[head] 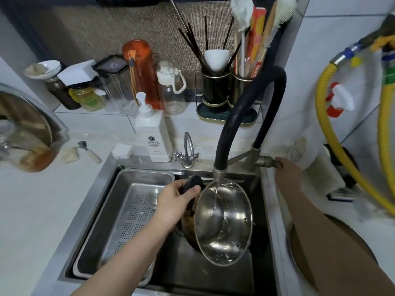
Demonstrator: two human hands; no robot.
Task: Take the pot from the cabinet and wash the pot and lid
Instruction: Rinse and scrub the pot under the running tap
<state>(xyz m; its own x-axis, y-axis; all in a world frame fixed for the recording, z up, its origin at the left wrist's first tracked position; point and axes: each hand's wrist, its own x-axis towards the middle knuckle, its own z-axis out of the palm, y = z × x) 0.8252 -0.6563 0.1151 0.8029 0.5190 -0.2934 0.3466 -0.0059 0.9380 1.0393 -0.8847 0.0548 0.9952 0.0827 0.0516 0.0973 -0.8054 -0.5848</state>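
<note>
Over sink (266,189), left grip (174,207) clasping pot (223,223) handle

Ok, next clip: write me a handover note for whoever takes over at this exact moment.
Left hand: grip shut on the black handle of the round stainless steel pot, held tilted in the steel sink.
Right hand: on the tap lever of the black hose faucet; grip unclear.
Done: pot is out; a thin stream runs into it.
Left: wash the pot, then the lid, which I cannot identify for certain here.
White soap pump bottle stands behind the sink.
</note>
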